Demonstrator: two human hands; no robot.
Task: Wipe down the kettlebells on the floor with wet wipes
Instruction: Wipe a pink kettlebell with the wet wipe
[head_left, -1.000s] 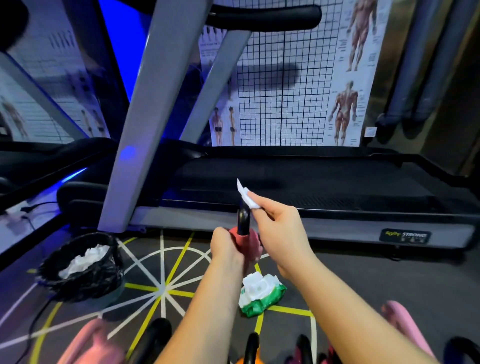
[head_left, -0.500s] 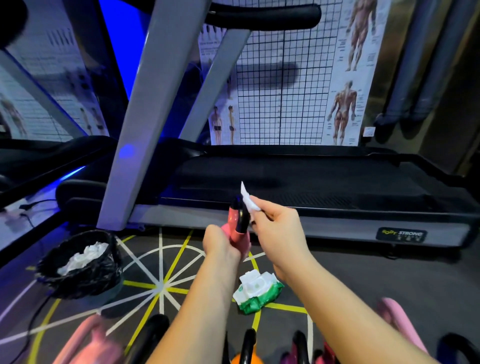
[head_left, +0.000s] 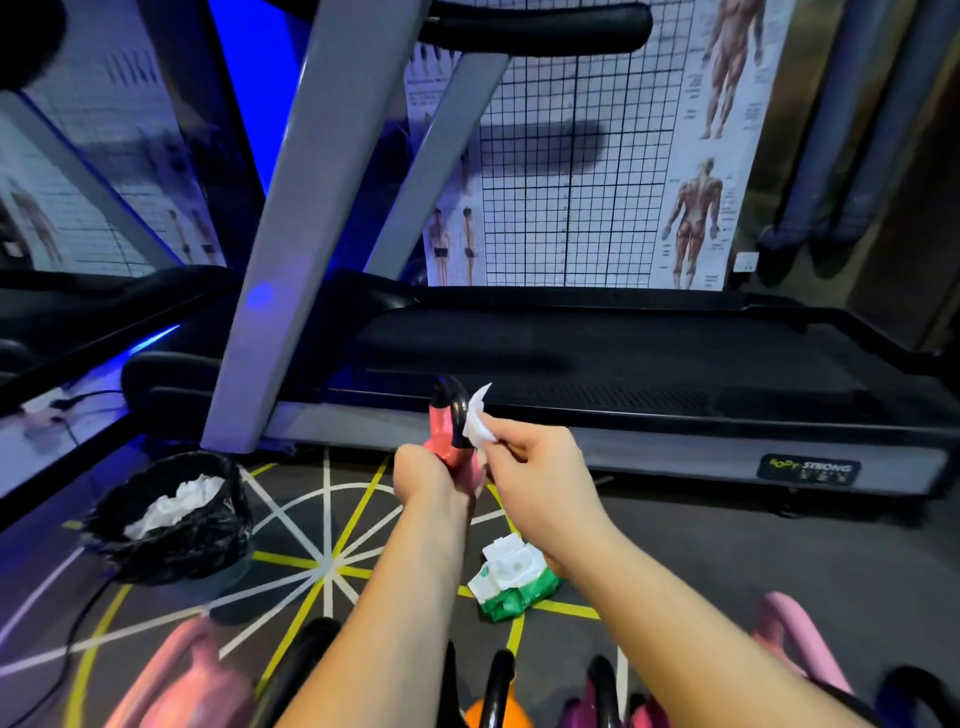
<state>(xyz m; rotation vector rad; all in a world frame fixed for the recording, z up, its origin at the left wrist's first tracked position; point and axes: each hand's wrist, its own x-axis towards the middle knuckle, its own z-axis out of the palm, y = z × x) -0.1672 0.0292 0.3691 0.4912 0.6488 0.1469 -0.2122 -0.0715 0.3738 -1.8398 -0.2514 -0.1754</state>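
My left hand (head_left: 423, 475) grips a small pink kettlebell (head_left: 447, 441) by its body and holds it up in front of me, its black handle pointing away. My right hand (head_left: 540, 475) pinches a white wet wipe (head_left: 477, 418) and presses it against the right side of that handle. A green and white pack of wet wipes (head_left: 511, 577) lies on the floor below my hands. Several more kettlebells stand along the bottom edge: a pink one (head_left: 182, 680) at left, an orange one (head_left: 498, 712) in the middle, and a pink one (head_left: 800, 639) at right.
A bin lined with a black bag (head_left: 171, 525) holds used white wipes at the left. A treadmill (head_left: 623, 374) spans the floor ahead, its grey uprights (head_left: 306, 218) rising over me. A black cable (head_left: 72, 654) trails on the patterned floor at left.
The kettlebell has turned in my left hand and its handle now tilts left. My right hand shifted the wipe along the handle's right side.
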